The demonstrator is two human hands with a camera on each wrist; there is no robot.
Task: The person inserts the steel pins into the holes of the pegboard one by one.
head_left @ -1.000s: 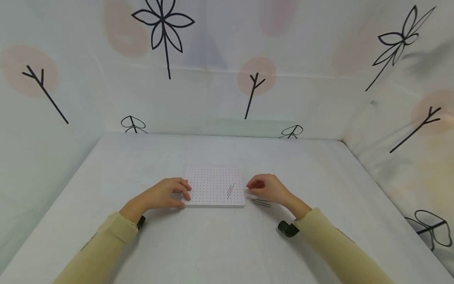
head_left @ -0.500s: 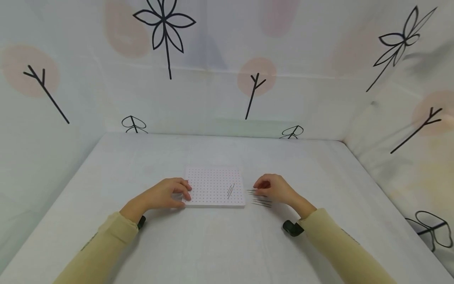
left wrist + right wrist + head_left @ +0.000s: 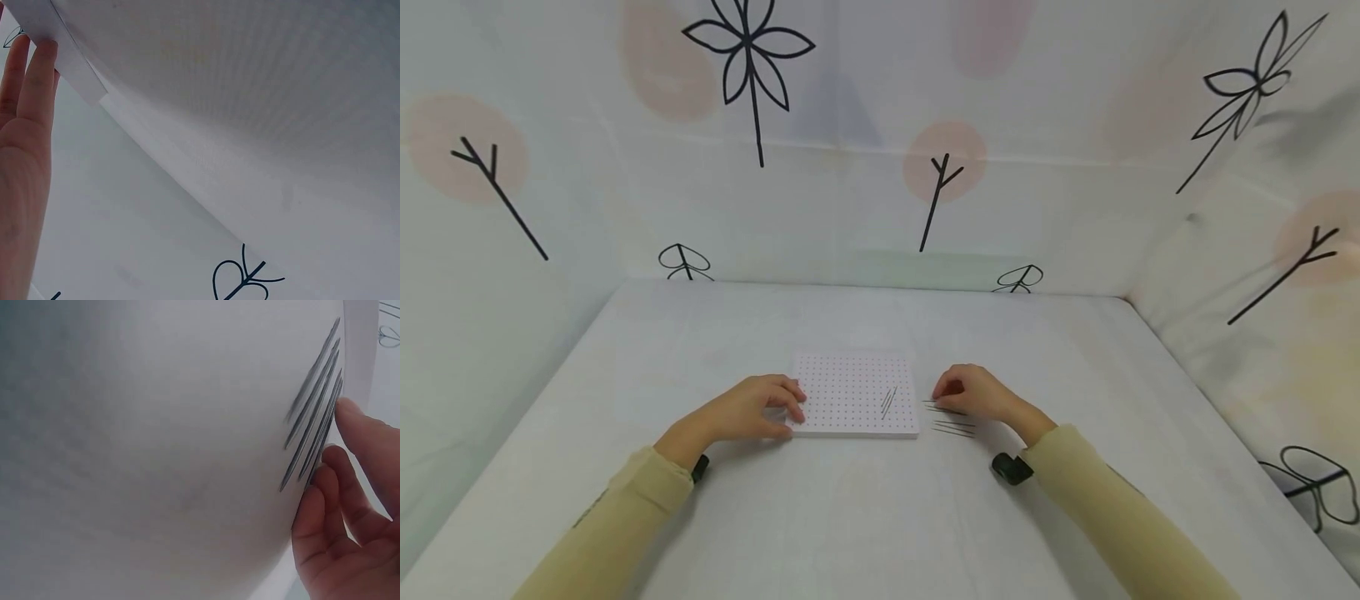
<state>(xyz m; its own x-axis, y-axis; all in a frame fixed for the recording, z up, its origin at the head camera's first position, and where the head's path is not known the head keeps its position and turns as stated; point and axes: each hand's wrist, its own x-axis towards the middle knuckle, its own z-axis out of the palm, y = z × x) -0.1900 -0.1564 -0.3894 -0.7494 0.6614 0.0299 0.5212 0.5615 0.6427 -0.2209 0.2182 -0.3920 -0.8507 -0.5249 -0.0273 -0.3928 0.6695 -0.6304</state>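
A white board (image 3: 842,383) with a grid of small dots lies flat on the table. Its left edge is touched by my left hand (image 3: 752,410), fingertips on the top and thumb at the front corner; in the left wrist view, the board's edge (image 3: 75,65) shows against extended fingers (image 3: 39,81). Right of the board, several thin pointed metal needles (image 3: 309,415) lie side by side. My right hand (image 3: 973,393) is over the far ones, thumb and bent fingers right at them, with thumb tip and index tip apart in the right wrist view.
A few thin needles (image 3: 888,402) lie aslant on the board's right part. White cloth covers the table (image 3: 850,517). Patterned cloth walls (image 3: 842,208) stand at the back and both sides. A dark wrist device (image 3: 1012,468) sits under the right wrist.
My right hand drew back rightward from the board's edge, uncovering more needle tips, then shifted slightly left and away over the far needles. The left hand and the board stayed in place.
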